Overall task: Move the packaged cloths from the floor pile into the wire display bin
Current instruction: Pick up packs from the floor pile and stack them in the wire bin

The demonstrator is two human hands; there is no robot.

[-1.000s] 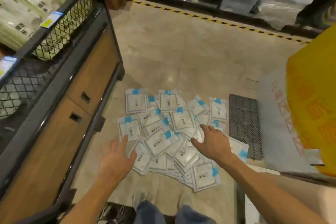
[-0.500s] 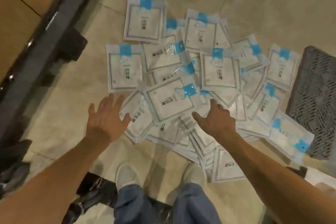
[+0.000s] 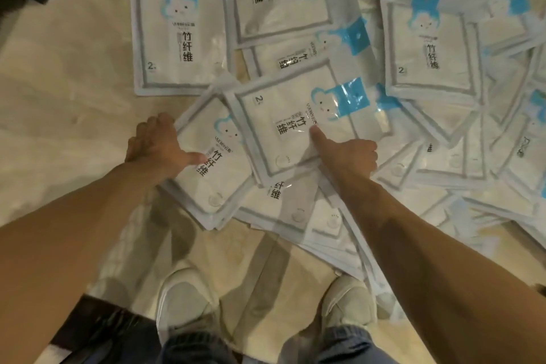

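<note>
Now the person is bending low over the pile of flat white cloth packets with blue header tabs (image 3: 339,74), which is lying spread over the pale stone floor (image 3: 68,74). The wire display bin is not in view, so it seems that almost all of the task is still left: many packets are overlapping on the floor and none is lifted yet.

The left hand (image 3: 156,145) is gripping the left edge of a tilted white packet with a cloud face (image 3: 218,174); the thumb is lying on top and the other fingers are curling around the edge, beside the floor. The right hand (image 3: 348,154) is holding the near edge of the central white packet with the blue tab at its right (image 3: 298,124); its thumb is pressing on the clear film and the fingers are going under, where they cannot be seen well. Two pale shoes (image 3: 189,301) are standing just before the pile.

Compared with half a second ago, both hands were open and hovering above the packets, and now they are closed on them. The camera is also much closer to the pile.
</note>
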